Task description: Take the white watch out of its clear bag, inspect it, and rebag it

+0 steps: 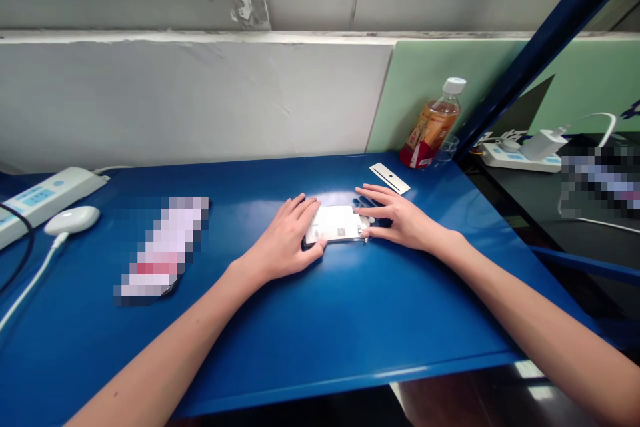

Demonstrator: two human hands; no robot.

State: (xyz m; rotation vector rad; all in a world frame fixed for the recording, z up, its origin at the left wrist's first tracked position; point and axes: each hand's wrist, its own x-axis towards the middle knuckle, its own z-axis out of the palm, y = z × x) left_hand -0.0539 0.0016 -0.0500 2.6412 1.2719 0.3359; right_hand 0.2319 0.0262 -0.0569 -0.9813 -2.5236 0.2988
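Note:
A small flat white packet with a printed label and a dark square mark lies on the blue table, between my two hands. My left hand rests on its left end, thumb along the near edge and fingers over the far corner, gripping it. At the other end, my right hand has its fingers spread, their tips touching the packet's clear, shiny right end. Small roundish pale shapes show at that end, too small to make out. Beyond my right hand lies a flat white strip with a dark slot.
A drink bottle leans at the back right. On the left are a blurred-out phone-like object, a white oval device with a cable, and a power strip. A blue metal post rises at the right.

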